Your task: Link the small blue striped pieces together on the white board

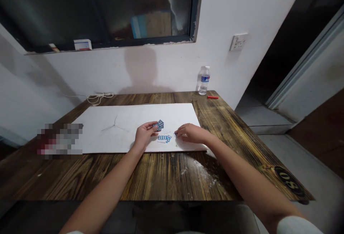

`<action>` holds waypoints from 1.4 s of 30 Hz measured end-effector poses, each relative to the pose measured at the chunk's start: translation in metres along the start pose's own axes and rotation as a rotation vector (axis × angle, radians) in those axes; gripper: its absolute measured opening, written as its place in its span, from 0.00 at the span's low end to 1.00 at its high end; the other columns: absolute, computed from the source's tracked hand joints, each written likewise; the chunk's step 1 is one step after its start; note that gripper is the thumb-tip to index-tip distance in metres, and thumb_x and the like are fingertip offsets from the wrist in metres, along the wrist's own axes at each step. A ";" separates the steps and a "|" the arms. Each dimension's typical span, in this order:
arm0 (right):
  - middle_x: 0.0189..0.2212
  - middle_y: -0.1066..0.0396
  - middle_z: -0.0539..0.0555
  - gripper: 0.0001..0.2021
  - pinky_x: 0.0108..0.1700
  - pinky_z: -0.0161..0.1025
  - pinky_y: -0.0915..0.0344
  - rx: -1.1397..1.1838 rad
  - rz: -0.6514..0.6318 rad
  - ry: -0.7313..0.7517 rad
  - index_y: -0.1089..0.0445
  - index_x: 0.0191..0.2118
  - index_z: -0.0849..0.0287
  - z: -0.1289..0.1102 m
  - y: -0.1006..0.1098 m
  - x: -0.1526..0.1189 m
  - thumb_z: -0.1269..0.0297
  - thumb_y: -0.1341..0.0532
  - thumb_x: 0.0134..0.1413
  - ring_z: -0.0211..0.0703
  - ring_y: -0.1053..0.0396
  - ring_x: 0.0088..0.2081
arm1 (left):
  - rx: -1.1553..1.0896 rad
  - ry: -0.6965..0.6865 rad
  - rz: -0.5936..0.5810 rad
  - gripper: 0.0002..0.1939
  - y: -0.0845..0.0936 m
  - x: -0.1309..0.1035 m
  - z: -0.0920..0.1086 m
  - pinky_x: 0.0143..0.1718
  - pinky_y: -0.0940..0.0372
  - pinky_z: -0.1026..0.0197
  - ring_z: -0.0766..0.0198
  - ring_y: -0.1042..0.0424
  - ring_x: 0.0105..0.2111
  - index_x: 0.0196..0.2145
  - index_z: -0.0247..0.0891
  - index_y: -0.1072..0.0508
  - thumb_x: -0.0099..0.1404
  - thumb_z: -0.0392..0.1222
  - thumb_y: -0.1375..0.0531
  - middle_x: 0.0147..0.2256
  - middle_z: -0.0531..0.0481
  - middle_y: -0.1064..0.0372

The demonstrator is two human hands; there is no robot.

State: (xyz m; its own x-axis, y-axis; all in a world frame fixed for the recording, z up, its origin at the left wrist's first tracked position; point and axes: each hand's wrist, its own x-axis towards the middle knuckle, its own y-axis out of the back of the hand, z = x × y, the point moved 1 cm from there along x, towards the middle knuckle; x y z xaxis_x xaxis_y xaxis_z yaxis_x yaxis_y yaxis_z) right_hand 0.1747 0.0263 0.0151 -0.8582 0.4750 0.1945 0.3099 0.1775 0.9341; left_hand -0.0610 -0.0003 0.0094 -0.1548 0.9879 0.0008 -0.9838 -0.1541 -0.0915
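Observation:
My left hand [145, 135] is closed on a small fanned bunch of blue-and-grey flat pieces [159, 125], held between thumb and fingers above the white board [139, 114]. Just below it on the board lies a blue-outlined arrow shape [164, 138] with a striped shaft, its tip to the right. Short dark lines run above and below this arrow. To its right, my right hand [190, 133] pinches a tiny blue-edged piece [175, 134] at the fingertips, close to the board. Its exact shape is too small to tell.
The board lies on a dark wooden table [172, 176] with lines drawn on its left part. A water bottle [204, 80] and a red stick-like object [213, 97] stand and lie at the back right. A coiled white cable [99, 97] is at the back left, near the wall.

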 end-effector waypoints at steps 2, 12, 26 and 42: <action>0.42 0.26 0.55 0.11 0.47 0.38 0.39 -0.003 0.006 -0.035 0.26 0.41 0.58 -0.001 0.003 -0.001 0.70 0.42 0.52 0.42 0.30 0.43 | 0.002 0.000 0.003 0.22 0.000 0.000 0.000 0.26 0.31 0.64 0.60 0.24 0.29 0.39 0.32 0.26 0.45 0.42 0.31 0.35 0.41 0.24; 0.33 0.27 0.57 0.08 0.39 0.37 0.42 -0.312 -0.082 -0.125 0.28 0.37 0.62 -0.010 -0.007 0.009 0.70 0.40 0.50 0.44 0.31 0.37 | 0.010 0.008 -0.008 0.22 -0.002 -0.001 0.000 0.27 0.31 0.64 0.61 0.24 0.29 0.39 0.32 0.26 0.45 0.41 0.31 0.34 0.42 0.24; 0.32 0.28 0.58 0.07 0.37 0.38 0.44 -0.390 -0.063 -0.143 0.30 0.37 0.62 -0.016 -0.013 0.014 0.72 0.43 0.52 0.44 0.32 0.34 | 0.007 0.014 -0.019 0.20 -0.004 -0.003 -0.001 0.27 0.31 0.64 0.60 0.24 0.29 0.39 0.32 0.25 0.47 0.40 0.31 0.34 0.42 0.24; 0.36 0.29 0.60 0.09 0.37 0.38 0.41 -0.413 0.005 -0.303 0.32 0.40 0.61 -0.010 -0.017 0.012 0.72 0.47 0.57 0.46 0.32 0.37 | -0.033 0.048 -0.054 0.20 -0.009 -0.007 0.000 0.29 0.28 0.62 0.59 0.24 0.30 0.40 0.31 0.26 0.47 0.38 0.31 0.32 0.42 0.24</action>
State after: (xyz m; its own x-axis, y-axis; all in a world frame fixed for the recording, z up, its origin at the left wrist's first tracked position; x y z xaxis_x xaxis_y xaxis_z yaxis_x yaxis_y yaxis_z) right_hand 0.1546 0.0200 0.0044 -0.6811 0.7143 0.1609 0.0734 -0.1521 0.9856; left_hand -0.0515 -0.0063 0.0104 -0.0962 0.9945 -0.0409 -0.9871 -0.1006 -0.1249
